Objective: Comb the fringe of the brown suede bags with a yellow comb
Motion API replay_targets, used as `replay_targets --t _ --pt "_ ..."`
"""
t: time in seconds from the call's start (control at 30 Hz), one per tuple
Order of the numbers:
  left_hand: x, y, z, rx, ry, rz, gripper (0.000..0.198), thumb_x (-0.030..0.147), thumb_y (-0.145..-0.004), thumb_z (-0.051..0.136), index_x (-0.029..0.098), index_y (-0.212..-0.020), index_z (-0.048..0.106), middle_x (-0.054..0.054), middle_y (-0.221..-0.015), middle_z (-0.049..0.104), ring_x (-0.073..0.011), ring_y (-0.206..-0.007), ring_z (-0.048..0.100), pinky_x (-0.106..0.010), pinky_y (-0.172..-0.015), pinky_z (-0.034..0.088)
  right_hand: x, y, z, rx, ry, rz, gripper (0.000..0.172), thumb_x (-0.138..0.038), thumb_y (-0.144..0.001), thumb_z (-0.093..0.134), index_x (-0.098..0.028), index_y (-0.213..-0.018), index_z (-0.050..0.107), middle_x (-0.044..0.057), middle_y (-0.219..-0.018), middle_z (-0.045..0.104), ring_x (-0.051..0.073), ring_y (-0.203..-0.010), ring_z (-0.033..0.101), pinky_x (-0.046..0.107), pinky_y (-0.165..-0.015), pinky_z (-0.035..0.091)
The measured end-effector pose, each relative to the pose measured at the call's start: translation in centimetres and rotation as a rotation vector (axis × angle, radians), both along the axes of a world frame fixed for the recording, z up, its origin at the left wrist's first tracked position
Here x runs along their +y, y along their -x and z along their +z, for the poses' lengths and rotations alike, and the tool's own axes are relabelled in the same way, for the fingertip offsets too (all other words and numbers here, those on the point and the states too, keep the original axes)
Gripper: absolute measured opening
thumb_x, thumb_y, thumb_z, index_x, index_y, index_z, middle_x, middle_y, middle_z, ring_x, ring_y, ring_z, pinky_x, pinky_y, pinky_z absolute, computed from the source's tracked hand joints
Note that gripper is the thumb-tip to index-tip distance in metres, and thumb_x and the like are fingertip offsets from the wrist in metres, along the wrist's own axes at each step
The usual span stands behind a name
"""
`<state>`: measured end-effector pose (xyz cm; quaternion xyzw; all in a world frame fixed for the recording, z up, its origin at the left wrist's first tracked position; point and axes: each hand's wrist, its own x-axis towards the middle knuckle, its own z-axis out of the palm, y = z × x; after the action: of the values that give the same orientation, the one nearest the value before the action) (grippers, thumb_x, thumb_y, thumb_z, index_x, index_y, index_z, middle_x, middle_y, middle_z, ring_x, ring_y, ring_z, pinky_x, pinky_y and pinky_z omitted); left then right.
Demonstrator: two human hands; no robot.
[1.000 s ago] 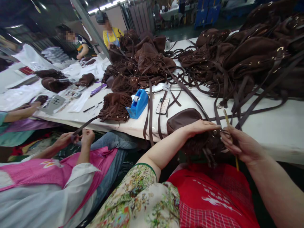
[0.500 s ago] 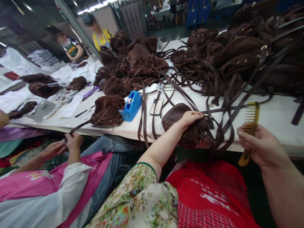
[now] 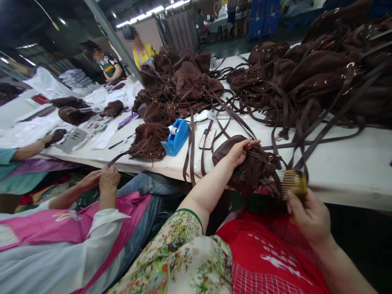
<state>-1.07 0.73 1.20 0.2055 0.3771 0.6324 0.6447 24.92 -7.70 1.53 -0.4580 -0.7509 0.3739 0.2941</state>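
"Amber-coloured comb (image 3: 295, 182) in the right hand (image 3: 314, 218), is it?"

"Yes, fingers and thumb clamped round it, teeth turned toward the brown fringed bag (image 3: 249, 174). Whether they touch its cords (image 3: 272, 185), I can't make out."

"And the left hand (image 3: 238, 153)?"

"Apart from the other, laid over the bag, fingers stretched out. Likely there to steady it; whether it pinches anything underneath is hidden."

"Why is the bag at the front edge of the tabletop (image 3: 346, 171), fringe hanging past?"

"Probably so the strands fall loose, within easy reach."

"And farther in?"

"A phone (image 3: 210, 140) just behind the bag, then, leftward near the front edge, a blue tape dispenser (image 3: 178, 138). Just beside that lies a second fringed bag (image 3: 150, 141); a neighbour's hand (image 3: 109, 179) has its strap (image 3: 119, 156). One big heap of bags (image 3: 321, 73) fills the far right corner, set back, I suppose, to leave working room in front."
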Motion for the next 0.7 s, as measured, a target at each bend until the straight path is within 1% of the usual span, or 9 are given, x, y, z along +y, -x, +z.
replay_targets --t 0.1,0.13,0.27,0.33,0.4,0.5,0.57,0.63,0.7 --pt "0.3 0.3 -0.2 -0.067 -0.012 0.001 0.035 0.042 -0.085 0.053 0.013 -0.082 0.072 -0.01 -0.102 0.073 -0.0231 -0.112 0.06 -0.033 -0.101 0.041 -2.2 2.1 -0.5 -0.116 -0.222 0.231 0.019 -0.038 -0.095 0.041 -0.024 -0.091 0.053 0.006 -0.078 0.062 0.022 -0.069 0.06 0.034 -0.065 0.048" --pt "0.3 0.4 -0.2 -0.075 -0.011 0.004 0.036 0.042 -0.086 0.051 0.013 -0.081 0.072 -0.01 -0.104 0.073 -0.0234 -0.115 0.059 -0.034 -0.102 0.041 -2.2 2.9 -0.9 -0.165 -0.292 0.252 0.021 -0.036 -0.096 0.037 -0.023 -0.092 0.054 0.008 -0.082 0.062 0.023 -0.073 0.061 0.034 -0.066 0.047" --pt "0.5 0.7 -0.6 -0.082 0.004 0.001 0.038 0.042 -0.088 0.046 0.014 -0.08 0.07 -0.011 -0.108 0.072 -0.024 -0.121 0.056 -0.036 -0.105 0.038 0.2 5.3 -3.3 -0.433 -0.518 0.027 0.032 -0.037 -0.099 0.031 -0.018 -0.092 0.055 0.011 -0.085 0.061 0.022 -0.071 0.06 0.031 -0.057 0.038" --pt "0.7 0.9 -0.7 -0.09 0.005 -0.008 0.038 0.04 -0.089 0.044 0.014 -0.079 0.07 -0.011 -0.109 0.072 -0.0239 -0.122 0.055 -0.036 -0.106 0.038 1.2 5.5 -4.3 -0.572 -0.583 0.018 0.036 -0.043 -0.099 0.033 -0.019 -0.085 0.056 0.008 -0.079 0.06 0.019 -0.063 0.057 0.03 -0.053 0.032" --pt "0.8 1.1 -0.7 -0.096 0.01 -0.01 0.04 0.039 -0.09 0.042 0.013 -0.079 0.07 -0.011 -0.111 0.071 -0.0236 -0.123 0.054 -0.036 -0.106 0.037 1.3 5.4 -5.1 -0.667 -0.62 0.073 0.04 -0.046 -0.099 0.035 -0.019 -0.079 0.056 0.006 -0.073 0.059 0.017 -0.056 0.053 0.03 -0.051 0.027" --pt "0.9 1.4 -0.8 -0.106 0.008 -0.003 0.039 0.039 -0.091 0.042 0.013 -0.08 0.07 -0.01 -0.113 0.07 -0.0233 -0.123 0.055 -0.036 -0.107 0.036 0.4 5.0 -6.2 -0.707 -0.597 0.138 0.041 -0.045 -0.1 0.032 -0.018 -0.08 0.057 0.006 -0.074 0.061 0.017 -0.056 0.054 0.03 -0.051 0.027" --pt "0.8 1.4 -0.8 -0.112 -0.003 0.01 0.038 0.039 -0.09 0.044 0.014 -0.079 0.07 -0.01 -0.111 0.071 -0.023 -0.122 0.055 -0.036 -0.106 0.036 -0.3 4.8 -6.7 -0.661 -0.501 0.243 0.04 -0.045 -0.1 0.033 -0.019 -0.082 0.057 0.007 -0.076 0.064 0.018 -0.059 0.057 0.03 -0.053 0.03" --pt "0.7 1.3 -0.8 -0.101 -0.007 0.026 0.037 0.038 -0.09 0.045 0.014 -0.077 0.07 -0.009 -0.107 0.072 -0.022 -0.121 0.056 -0.034 -0.107 0.036 -1.1 4.6 -6.6 -0.554 -0.353 0.386 0.038 -0.047 -0.099 0.035 -0.02 -0.081 0.056 0.006 -0.076 0.065 0.02 -0.064 0.06 0.029 -0.056 0.035" --pt "0.7 1.0 -0.8 -0.084 -0.001 0.029 0.036 0.036 -0.091 0.046 0.014 -0.076 0.069 -0.009 -0.107 0.072 -0.0215 -0.119 0.057 -0.034 -0.106 0.037 -2.1 4.4 -5.6 -0.465 -0.224 0.553 0.038 -0.048 -0.098 0.037 -0.022 -0.077 0.055 0.004 -0.073 0.065 0.019 -0.065 0.06 0.029 -0.059 0.038"
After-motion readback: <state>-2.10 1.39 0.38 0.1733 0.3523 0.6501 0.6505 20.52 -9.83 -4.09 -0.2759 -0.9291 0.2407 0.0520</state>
